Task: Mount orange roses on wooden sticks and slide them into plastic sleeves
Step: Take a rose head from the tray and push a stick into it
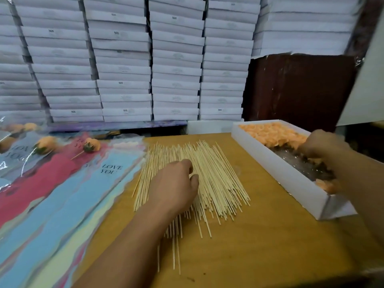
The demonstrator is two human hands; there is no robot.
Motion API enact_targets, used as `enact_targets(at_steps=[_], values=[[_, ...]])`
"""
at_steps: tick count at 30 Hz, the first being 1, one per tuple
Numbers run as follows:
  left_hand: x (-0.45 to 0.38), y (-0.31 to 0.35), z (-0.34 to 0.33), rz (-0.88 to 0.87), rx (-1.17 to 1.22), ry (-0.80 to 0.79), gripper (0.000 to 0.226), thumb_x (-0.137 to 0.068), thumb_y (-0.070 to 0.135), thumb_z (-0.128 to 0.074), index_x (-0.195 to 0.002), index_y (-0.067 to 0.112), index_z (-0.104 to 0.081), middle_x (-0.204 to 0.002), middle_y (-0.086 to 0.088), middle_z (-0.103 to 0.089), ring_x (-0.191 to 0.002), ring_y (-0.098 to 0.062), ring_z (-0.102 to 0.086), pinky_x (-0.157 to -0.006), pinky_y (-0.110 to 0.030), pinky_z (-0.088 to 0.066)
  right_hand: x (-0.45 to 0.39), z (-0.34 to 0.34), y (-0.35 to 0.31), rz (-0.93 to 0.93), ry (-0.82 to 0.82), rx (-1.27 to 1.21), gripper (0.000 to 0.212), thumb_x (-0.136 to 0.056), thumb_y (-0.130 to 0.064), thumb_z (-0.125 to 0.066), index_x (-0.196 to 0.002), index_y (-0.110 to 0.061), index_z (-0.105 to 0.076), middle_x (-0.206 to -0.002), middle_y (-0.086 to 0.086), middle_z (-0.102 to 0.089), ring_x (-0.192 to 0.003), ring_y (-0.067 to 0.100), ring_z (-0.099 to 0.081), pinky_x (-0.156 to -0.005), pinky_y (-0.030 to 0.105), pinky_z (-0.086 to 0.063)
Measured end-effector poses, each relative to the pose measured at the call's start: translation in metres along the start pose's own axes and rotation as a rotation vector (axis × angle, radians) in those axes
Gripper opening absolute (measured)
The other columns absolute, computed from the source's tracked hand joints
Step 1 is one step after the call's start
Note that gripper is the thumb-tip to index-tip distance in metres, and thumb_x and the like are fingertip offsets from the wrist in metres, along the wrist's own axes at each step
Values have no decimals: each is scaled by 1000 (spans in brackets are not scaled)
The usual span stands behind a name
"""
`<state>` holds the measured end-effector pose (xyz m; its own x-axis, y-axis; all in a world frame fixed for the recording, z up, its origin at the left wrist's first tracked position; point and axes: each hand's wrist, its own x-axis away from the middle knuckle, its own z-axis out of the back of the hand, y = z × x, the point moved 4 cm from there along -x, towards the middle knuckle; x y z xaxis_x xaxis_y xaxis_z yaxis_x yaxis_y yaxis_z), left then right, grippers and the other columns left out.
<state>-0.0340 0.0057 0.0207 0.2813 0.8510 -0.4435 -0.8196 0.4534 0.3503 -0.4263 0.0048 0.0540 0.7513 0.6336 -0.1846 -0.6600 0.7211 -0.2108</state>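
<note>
Stacks of white boxes (176,59) fill the wall behind a wooden table (259,235). At the middle, the left hand (174,183) rests on a pile of wooden sticks (218,179), fingers curled down onto them. At 3 o'clock, the right hand (324,146) reaches into a white tray (276,169) of orange roses (272,132); its grip is blurred and cannot be told. At 9 o'clock lie plastic sleeves (62,183), with mounted roses (91,145) on top.

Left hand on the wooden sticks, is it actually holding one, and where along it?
The left hand rests on the sticks with fingers curled at mid-pile; whether one stick is pinched cannot be told.
</note>
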Motion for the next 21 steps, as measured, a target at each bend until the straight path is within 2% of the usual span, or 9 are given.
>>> enact_targets(at_steps=[2, 5, 8, 10, 14, 16, 18, 21], values=[[-1, -3, 0, 8, 7, -7, 24, -98, 38, -55, -113, 21, -63, -101, 1, -67, -89, -20, -64, -78, -40, -57, -3, -9, 17, -41, -57, 76, 49, -86, -34, -72, -121, -4, -54, -112, 21, -53, -116, 38, -44, -90, 43, -46], [-1, -4, -2, 18, 8, -14, 22, -97, 38, -55, -110, 22, -63, -98, 2, -67, -87, -20, -64, -77, -40, -57, -1, -18, 25, -41, -134, 161, 40, -80, -25, -80, -110, -6, -60, -110, 18, -58, -113, 38, -50, -97, 44, -45], [-2, -5, -3, 27, 7, -12, 21, -97, 38, -56, -109, 22, -63, -97, 3, -67, -86, -19, -64, -77, -40, -58, 2, -15, 22, -38, -90, 169, 31, -81, -13, -78, -103, -3, -59, -97, 17, -61, -98, 36, -61, -94, 47, -53], [-2, -6, -4, 33, 4, -15, 21, -97, 38, -56, -108, 22, -64, -96, 3, -67, -85, -18, -64, -76, -40, -58, 1, -13, 21, -52, -52, 177, 23, -84, -9, -74, -100, -2, -58, -90, 18, -61, -91, 35, -63, -93, 46, -53], [-4, -8, -6, 48, 0, -15, 20, -97, 38, -56, -106, 22, -64, -94, 3, -67, -84, -18, -64, -75, -40, -58, -6, -3, 21, -81, 47, 170, 28, -86, -18, -70, -107, -5, -57, -99, 19, -63, -102, 38, -59, -98, 44, -42], [-5, -9, -6, 53, 14, 1, 21, -97, 38, -56, -107, 21, -65, -95, 3, -67, -84, -19, -64, -75, -40, -58, -6, 12, 13, -52, 174, 95, 28, -86, -26, -70, -99, -6, -55, -100, 19, -62, -104, 40, -57, -88, 42, -41], [-7, -11, -7, 64, 36, 15, 24, -97, 39, -57, -111, 21, -65, -98, 2, -69, -86, -19, -64, -77, -40, -58, -2, 26, -4, 18, 240, -74, 31, -86, -33, -69, -86, -4, -57, -87, 16, -61, -87, 37, -60, -70, 37, -42], [-9, -13, -6, 86, 149, 39, 31, -96, 42, -60, -119, 21, -63, -95, 4, -69, -84, -15, -65, -80, -39, -58, 16, 35, -44, 153, 104, -502, 28, -82, -32, -71, -75, -5, -65, -69, 8, -61, -62, 23, -56, -55, 30, -41]])
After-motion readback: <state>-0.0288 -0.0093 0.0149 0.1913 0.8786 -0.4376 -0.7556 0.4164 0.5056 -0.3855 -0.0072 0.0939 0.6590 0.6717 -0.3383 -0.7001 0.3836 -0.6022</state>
